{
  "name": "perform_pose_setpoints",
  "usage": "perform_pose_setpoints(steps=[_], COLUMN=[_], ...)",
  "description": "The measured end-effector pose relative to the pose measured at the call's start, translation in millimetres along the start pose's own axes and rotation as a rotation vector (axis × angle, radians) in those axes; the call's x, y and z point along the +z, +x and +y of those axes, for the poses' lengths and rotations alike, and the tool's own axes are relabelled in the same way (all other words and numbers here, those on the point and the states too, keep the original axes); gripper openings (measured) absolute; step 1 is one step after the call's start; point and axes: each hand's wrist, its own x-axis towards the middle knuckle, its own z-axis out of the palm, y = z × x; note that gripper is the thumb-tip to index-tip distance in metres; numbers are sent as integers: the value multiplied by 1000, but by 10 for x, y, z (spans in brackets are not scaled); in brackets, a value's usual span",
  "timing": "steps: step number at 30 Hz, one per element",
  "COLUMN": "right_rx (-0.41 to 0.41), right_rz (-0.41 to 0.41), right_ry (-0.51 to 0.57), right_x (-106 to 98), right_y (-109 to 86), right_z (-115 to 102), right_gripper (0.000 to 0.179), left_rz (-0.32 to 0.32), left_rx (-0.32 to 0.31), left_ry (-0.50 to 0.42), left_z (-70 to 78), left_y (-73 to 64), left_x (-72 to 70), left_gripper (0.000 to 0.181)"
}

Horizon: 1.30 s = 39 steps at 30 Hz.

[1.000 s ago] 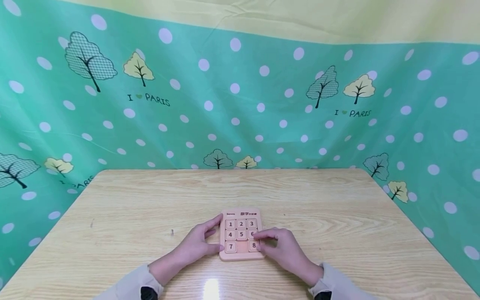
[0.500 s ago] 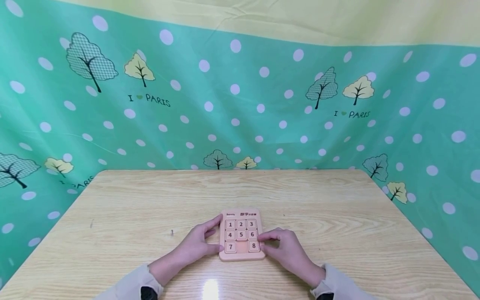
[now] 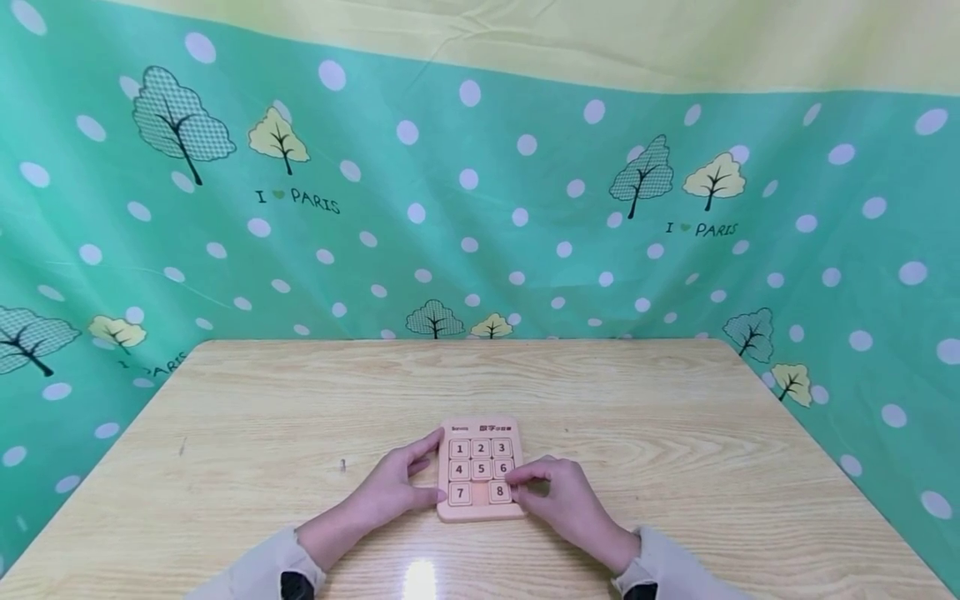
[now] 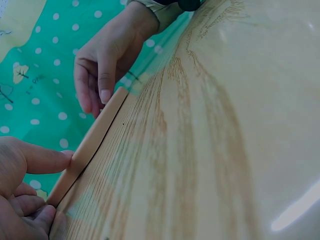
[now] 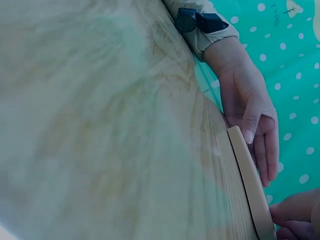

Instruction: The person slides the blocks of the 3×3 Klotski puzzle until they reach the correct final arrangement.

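A pink number sliding puzzle lies flat on the table in the head view, with rows 1 2 3 and 4 5 6 above tile 7 and tile 8. A bare gap of tray separates 7 from 8. My left hand holds the board's left edge, thumb near the lower corner and index finger near the upper one. At the right side, my right hand touches tile 8's right edge with its thumb and index fingertips. Both wrist views show the board edge-on, its tiles hidden.
The wood-grain table stretches beyond and to both sides of the puzzle. A green dotted cloth with printed trees hangs behind and beside it. Glare shines on the near tabletop.
Tile 8 has slid left along the bottom row, away from the tray's right wall. My right fingertips first drew back right, then moved left with it. The left hand keeps its hold.
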Motion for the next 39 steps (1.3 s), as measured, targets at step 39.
perform_pose_setpoints(steps=[39], right_rx=[70], right_rz=[-66], right_ry=[256], right_x=[57], right_y=[107], right_z=[13], right_gripper=[16], left_rz=[12], left_rx=[14], left_ry=[-20], left_z=[10], left_y=[-22], left_x=[23], left_gripper=[83])
